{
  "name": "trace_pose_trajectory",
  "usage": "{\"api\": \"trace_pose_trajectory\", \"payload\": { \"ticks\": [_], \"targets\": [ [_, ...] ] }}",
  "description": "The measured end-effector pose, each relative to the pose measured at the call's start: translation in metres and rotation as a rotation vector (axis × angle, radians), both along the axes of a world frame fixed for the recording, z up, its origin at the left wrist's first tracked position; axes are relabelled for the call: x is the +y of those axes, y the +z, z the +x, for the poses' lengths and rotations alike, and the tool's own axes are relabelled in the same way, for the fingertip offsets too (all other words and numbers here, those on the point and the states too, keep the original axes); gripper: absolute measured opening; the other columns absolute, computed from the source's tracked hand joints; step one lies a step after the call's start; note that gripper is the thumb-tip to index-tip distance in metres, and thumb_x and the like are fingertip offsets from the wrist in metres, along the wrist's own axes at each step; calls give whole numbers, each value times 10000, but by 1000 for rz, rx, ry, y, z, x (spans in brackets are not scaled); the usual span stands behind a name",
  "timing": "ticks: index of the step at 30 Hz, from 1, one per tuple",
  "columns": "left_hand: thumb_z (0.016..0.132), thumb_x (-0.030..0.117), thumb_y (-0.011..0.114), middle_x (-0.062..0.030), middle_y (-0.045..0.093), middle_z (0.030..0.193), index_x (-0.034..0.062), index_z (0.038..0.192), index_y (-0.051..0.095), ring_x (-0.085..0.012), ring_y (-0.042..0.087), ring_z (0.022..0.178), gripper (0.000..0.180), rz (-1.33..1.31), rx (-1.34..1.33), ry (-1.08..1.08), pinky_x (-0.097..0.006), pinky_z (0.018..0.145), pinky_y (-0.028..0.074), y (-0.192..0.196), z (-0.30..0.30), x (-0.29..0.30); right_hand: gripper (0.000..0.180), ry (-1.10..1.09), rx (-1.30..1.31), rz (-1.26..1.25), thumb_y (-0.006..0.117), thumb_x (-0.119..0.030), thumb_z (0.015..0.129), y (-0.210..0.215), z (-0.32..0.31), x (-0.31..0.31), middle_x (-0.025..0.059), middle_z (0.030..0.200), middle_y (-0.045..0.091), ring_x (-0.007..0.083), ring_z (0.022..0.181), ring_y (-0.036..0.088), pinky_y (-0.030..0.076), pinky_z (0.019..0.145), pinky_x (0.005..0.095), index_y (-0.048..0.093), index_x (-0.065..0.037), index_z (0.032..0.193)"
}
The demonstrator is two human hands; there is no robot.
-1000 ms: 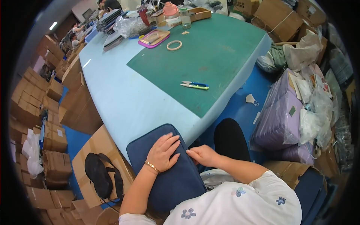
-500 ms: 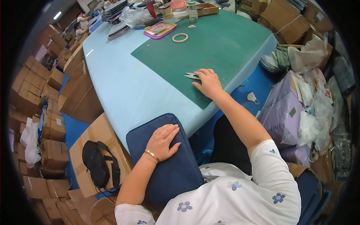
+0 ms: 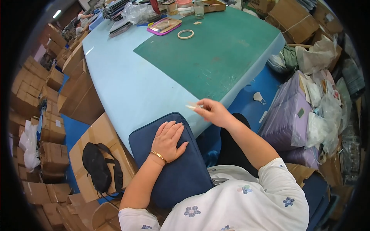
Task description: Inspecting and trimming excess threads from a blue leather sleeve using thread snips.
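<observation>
my left hand (image 3: 168, 140) lies open and flat on the navy blue case (image 3: 175, 161) at the table's (image 3: 123, 84) near edge, my right hand (image 3: 213, 112) pinching small scissors (image 3: 192, 106), brown cartons (image 3: 54, 133) stacked left.

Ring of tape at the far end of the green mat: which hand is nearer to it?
Right. The right hand is raised over the table's near edge, pinching small scissors, well short of the tape ring. The left hand lies flat on the navy case, nearer the body.
</observation>
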State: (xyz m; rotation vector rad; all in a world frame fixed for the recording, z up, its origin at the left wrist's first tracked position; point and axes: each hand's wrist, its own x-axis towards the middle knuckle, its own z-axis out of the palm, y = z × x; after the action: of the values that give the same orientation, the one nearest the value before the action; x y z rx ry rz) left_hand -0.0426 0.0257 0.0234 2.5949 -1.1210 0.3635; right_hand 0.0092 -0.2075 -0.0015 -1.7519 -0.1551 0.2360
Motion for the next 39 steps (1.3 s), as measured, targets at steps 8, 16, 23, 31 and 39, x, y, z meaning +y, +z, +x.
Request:
{"api": "trace_pose_trajectory", "payload": {
  "ticks": [8, 16, 23, 31, 39],
  "targets": [
    [733, 257, 663, -114, 543, 1139, 41, 1167, 553, -317, 495, 1106, 497, -115, 54, -13, -419, 989, 384, -5, 11, -3, 245, 140, 8, -167, 592, -238, 914, 9, -16, 3, 21, 661, 543, 92, 582, 584, 450, 519, 248, 479, -21, 927],
    [716, 296, 684, -160, 536, 1184, 10, 1148, 554, -349, 475, 1155, 534, -122, 54, -19, -426, 1023, 368, -4, 11, 2, 339, 112, -125, -180, 708, -311, 819, -11, -13, 9, 43, 680, 530, 102, 609, 487, 418, 542, 282, 515, -37, 869],
    [777, 348, 646, -149, 528, 1219, -1, 1138, 573, -350, 428, 1230, 507, -143, 43, -28, -406, 1040, 352, -21, -1, 5, 430, 81, 296, 188, 739, -278, 799, -33, -118, 21, 55, 929, 600, 85, 805, 547, 478, 679, 252, 565, -15, 1091],
    [745, 294, 673, -161, 550, 1174, 5, 1015, 584, -369, 476, 1177, 405, -188, -85, 143, -447, 982, 381, -8, 9, -1, 280, 256, 478, 282, 715, -143, 814, -7, -118, 14, 36, 914, 649, 93, 829, 596, 500, 740, 251, 617, -6, 1037],
    [785, 232, 665, -114, 552, 963, 59, 1031, 577, -296, 585, 774, 313, -376, -308, 368, -360, 625, 491, 89, 1, -7, 343, 576, -315, -258, 791, -205, 723, 48, -42, -49, 36, 607, 421, 112, 572, 369, 363, 518, 286, 534, -1, 824]
  ]
}}
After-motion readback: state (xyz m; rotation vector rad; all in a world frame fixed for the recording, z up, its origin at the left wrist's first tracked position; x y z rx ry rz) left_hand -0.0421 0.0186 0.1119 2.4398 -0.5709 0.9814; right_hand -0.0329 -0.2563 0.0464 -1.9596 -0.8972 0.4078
